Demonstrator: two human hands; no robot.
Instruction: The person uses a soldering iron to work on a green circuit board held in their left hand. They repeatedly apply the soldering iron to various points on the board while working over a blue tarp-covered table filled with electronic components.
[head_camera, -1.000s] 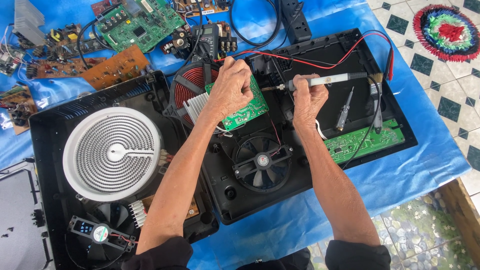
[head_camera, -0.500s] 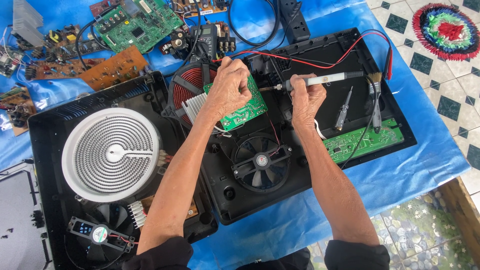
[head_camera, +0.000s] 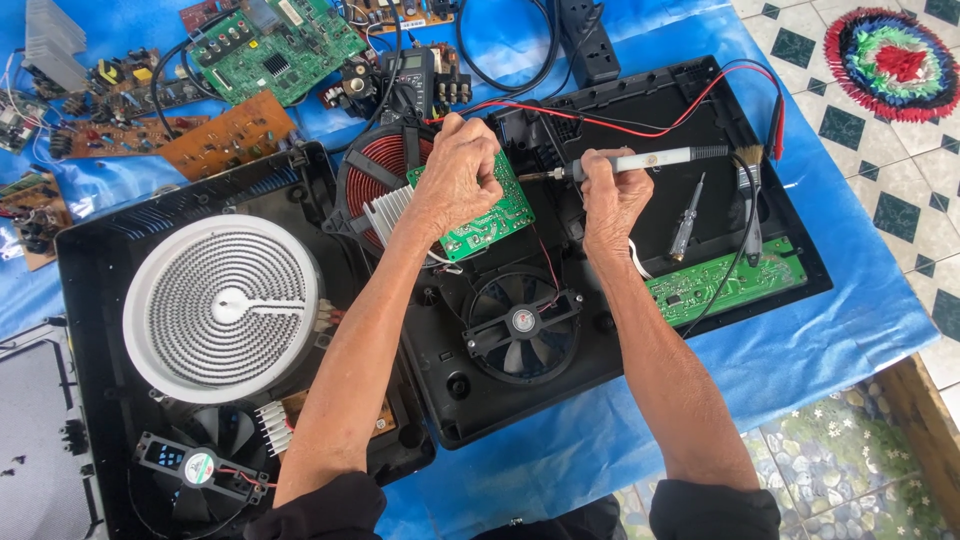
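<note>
My left hand (head_camera: 455, 178) grips a green circuit board (head_camera: 493, 220) with a finned metal heat sink (head_camera: 383, 212), holding it tilted over an open black cooker housing (head_camera: 640, 130). My right hand (head_camera: 612, 198) holds a soldering iron (head_camera: 640, 162) by its pale handle, with the metal tip pointing left at the board's upper right edge. Below the board sits a black cooling fan (head_camera: 518, 322). A red copper coil (head_camera: 385, 160) lies behind my left hand.
A second black housing with a white spiral heating element (head_camera: 222, 308) lies to the left. A screwdriver (head_camera: 686, 218), a brush (head_camera: 748, 190), a long green board (head_camera: 722, 282), red and black probe leads (head_camera: 700, 100), a multimeter (head_camera: 414, 72) and several loose boards (head_camera: 275, 45) lie on the blue sheet (head_camera: 850, 330).
The soldering iron's tip has stayed at the board's edge with only a slight shift. Both hands keep their hold.
</note>
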